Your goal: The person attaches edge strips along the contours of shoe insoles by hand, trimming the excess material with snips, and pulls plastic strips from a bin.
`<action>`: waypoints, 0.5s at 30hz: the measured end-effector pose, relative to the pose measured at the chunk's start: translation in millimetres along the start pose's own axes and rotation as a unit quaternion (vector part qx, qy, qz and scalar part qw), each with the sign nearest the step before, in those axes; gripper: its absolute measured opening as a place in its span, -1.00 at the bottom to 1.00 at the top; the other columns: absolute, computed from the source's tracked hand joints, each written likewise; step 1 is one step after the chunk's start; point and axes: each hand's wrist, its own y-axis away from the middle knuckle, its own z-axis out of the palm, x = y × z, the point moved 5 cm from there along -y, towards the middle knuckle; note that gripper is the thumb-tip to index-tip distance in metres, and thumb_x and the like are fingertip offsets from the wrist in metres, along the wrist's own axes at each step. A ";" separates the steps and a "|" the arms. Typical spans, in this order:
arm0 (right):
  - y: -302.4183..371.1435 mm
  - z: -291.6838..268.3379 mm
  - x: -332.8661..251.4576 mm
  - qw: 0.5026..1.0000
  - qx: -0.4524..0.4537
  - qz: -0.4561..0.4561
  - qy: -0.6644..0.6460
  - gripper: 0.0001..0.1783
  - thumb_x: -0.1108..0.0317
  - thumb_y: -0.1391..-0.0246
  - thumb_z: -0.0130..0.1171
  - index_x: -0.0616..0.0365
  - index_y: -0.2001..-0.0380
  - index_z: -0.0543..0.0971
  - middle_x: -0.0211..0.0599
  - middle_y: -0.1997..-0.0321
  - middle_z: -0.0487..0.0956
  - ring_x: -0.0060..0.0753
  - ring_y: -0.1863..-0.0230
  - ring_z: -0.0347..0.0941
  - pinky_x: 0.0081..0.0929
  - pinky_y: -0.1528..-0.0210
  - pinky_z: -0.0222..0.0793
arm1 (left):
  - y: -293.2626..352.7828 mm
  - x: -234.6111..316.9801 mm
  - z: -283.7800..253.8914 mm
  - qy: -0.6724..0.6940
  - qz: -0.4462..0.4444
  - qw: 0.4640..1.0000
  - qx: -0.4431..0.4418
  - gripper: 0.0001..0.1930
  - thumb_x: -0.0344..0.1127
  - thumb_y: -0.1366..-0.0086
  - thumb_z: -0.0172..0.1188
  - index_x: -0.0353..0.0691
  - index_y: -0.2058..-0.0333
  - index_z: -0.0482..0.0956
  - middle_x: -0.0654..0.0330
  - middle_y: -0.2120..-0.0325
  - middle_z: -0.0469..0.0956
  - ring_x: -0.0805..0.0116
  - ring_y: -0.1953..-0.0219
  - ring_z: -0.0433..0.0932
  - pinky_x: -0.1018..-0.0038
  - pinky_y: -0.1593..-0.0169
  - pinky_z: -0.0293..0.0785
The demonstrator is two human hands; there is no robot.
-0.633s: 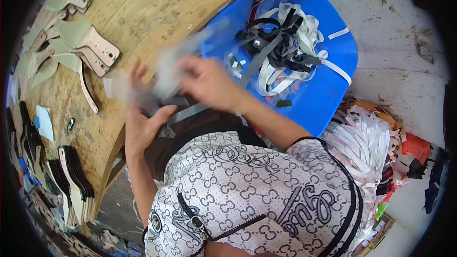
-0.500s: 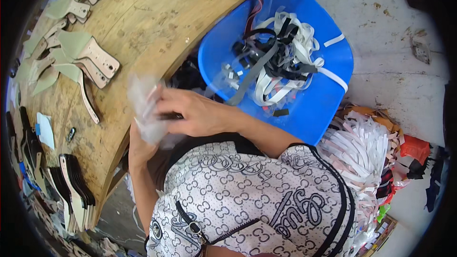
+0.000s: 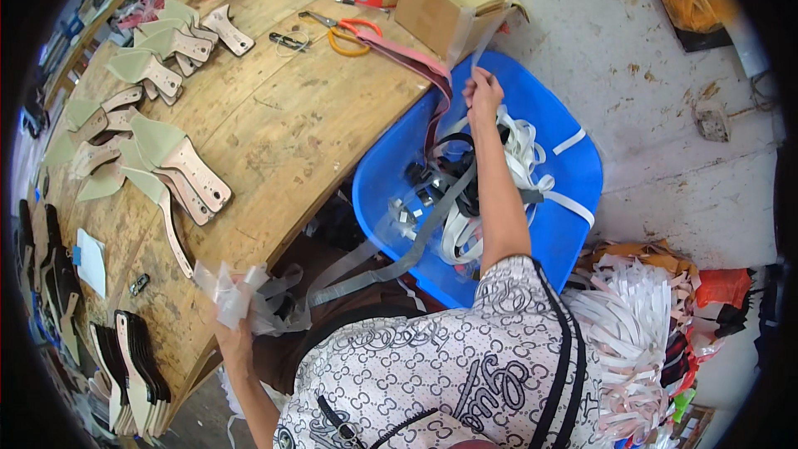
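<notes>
My left hand is closed on a bunch of crumpled clear plastic strips at the table's front edge. From that bunch a grey strip runs right, over the rim of a blue tub. Over the tub's far side, my right hand pinches a clear plastic strip that stretches up past a cardboard box. Inside the tub lie tangled white strips, black pieces and small clips or buckles. A pink and dark red strap hangs from the table into the tub.
On the wooden table lie pale green and beige leather-like pieces, orange-handled scissors and a stack of dark-edged pieces. A cardboard box stands at the far corner. A heap of white strips lies right of me.
My hands have come apart. The right hand has reached far and right over the tub to a clear strip; the left has lowered slightly, keeping the plastic bunch. The view has shifted, showing more table.
</notes>
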 end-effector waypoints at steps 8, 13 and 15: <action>229.1 58.8 -76.9 0.991 -0.119 -0.017 -0.051 -0.85 0.32 -0.14 0.12 0.15 0.28 0.48 -0.57 0.66 0.30 -0.77 0.73 0.13 -0.76 0.75 -0.04 | -10.5 33.7 67.3 0.076 -0.033 0.986 -0.143 -0.61 -0.02 -0.30 0.11 -0.23 0.13 0.52 0.24 0.26 0.52 0.49 0.35 0.48 0.54 0.24 0.39; 365.2 105.9 -42.3 0.888 -0.447 0.106 0.005 -0.88 0.37 -0.14 0.10 0.14 0.26 0.50 -0.51 0.50 0.45 -0.68 0.53 0.34 -0.64 0.48 0.29 | -23.0 41.8 120.0 0.359 -0.156 0.896 -0.210 -0.41 0.05 -0.26 0.13 -0.28 -0.10 0.34 0.07 0.07 0.50 0.32 0.06 0.49 0.36 -0.03 0.42; 395.2 103.8 -38.3 0.858 -0.489 0.160 0.008 -0.88 0.37 -0.13 0.10 0.19 0.30 0.50 -0.47 0.48 0.47 -0.65 0.48 0.36 -0.61 0.42 0.32 | -23.8 48.2 112.7 0.332 -0.135 0.891 -0.280 -0.37 0.03 -0.24 0.15 -0.29 -0.13 0.30 0.07 0.03 0.47 0.30 0.04 0.48 0.35 -0.05 0.42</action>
